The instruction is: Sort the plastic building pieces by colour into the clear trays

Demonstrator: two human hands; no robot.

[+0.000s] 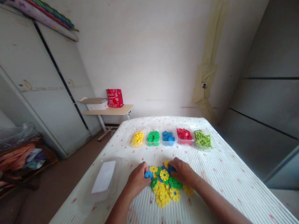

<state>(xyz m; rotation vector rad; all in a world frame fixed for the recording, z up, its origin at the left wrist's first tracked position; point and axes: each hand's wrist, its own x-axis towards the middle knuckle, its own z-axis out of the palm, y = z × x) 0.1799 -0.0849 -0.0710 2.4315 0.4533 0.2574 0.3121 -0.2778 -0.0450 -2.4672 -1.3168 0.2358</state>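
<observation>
A heap of flat plastic gear-shaped pieces (166, 186), mostly yellow with some green and blue, lies on the white ribbed tablecloth (224, 174) in front of me. My left hand (136, 180) rests at the heap's left side, fingers curled round a blue piece (148, 175). My right hand (183, 171) lies on the heap's upper right, fingers bent over blue and green pieces; what it grips is hidden.
Five clear tubs stand in a row further back: yellow (137, 138), green (153, 138), blue (168, 137), red (184, 135), lime (203, 139). A clear lidded box (104, 179) sits at my left. A side table (107, 110) with a red bag (115, 97) stands by the wall.
</observation>
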